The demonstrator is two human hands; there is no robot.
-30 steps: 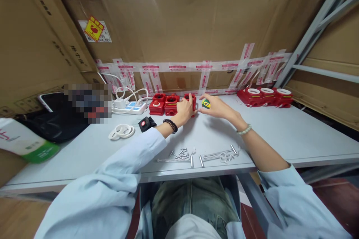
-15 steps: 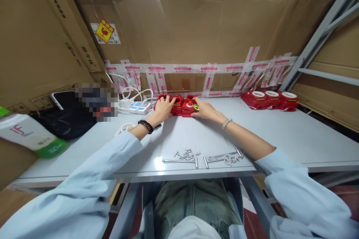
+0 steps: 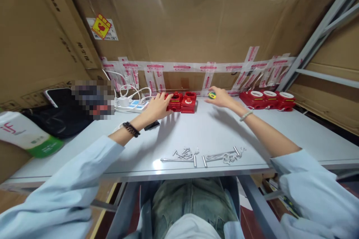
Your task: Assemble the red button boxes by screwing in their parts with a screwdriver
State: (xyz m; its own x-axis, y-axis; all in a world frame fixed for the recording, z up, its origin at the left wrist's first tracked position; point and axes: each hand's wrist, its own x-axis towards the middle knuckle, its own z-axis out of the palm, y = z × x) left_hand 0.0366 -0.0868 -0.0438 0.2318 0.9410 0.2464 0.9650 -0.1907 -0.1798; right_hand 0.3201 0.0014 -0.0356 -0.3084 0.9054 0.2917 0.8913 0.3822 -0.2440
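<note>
Two red housings stand side by side near the back of the table, a left one (image 3: pixel 176 105) and a right one (image 3: pixel 188 105) with a round opening and a red knob. My left hand (image 3: pixel 157 106), fingers spread, is at the left end of the row and covers part of it; whether it touches cannot be made out. To the right of the row, my right hand (image 3: pixel 221 98) hovers apart from it with thumb and fingers apart. A small yellow-green oval piece (image 3: pixel 212 95) sits at its fingers, apparently worn like a ring.
Three joined red units with white round tops (image 3: pixel 270 99) stand back right. Metal T-handled tools (image 3: pixel 179 160) and screws (image 3: pixel 185 153) lie near the front edge. A power strip (image 3: pixel 131 105), a black flat object (image 3: pixel 152 125) and a bottle (image 3: pixel 30 134) are left. Cardboard (image 3: pixel 179 26) walls the back.
My right hand has left the right red housing and moved right, the yellow-green piece moving along. My left hand has shifted slightly left, uncovering more of the row.
</note>
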